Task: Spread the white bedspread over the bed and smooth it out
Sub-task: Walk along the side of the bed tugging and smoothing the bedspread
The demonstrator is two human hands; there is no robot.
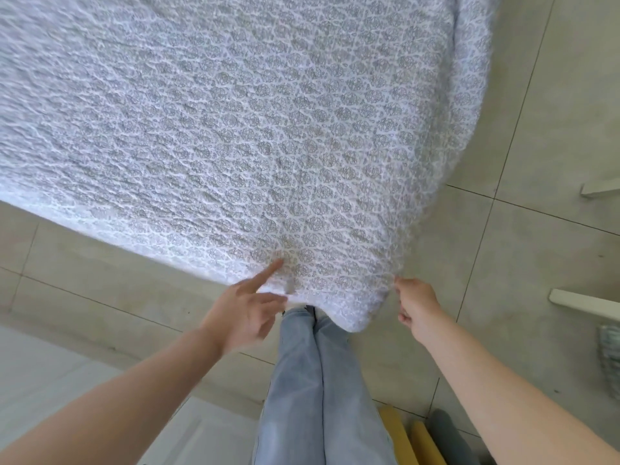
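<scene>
The bedspread (255,129), white with a grey floral quilted pattern, lies across the bed and fills the upper part of the view. Its near corner hangs over the edge of the bed, directly in front of the person's legs (322,380). Most of the surface appears flat; the far left portion is blurred, so small wrinkles there cannot be confirmed.

Left hand (245,313): fingers mostly straight. The index finger extends forward and touches the top of the bedspread near the edge; the thumb lies against the hem. It grasps nothing.

Right hand (416,307): fingers curled, positioned at the right side of the hanging corner. The fingertips meet the fabric edge and appear to pinch it, though the contact point is small and slightly blurred.

Step in hand, as judged: tensioning and levelling the near corner. The task looks close to completion.

Recommended procedure:
1. Hold the pinched edge with the right hand and pull outward and down with even force.
2. Press the left hand flat and sweep from the centre toward the edge, pushing slack off the bed.
3. Check that the overhang is equal along both visible sides.

Caution: a sharp pull at one corner may drag the bedspread askew.

Surroundings: tiled floor (536,256); white furniture legs (583,305) at right; yellow object (399,434) at bottom.
</scene>
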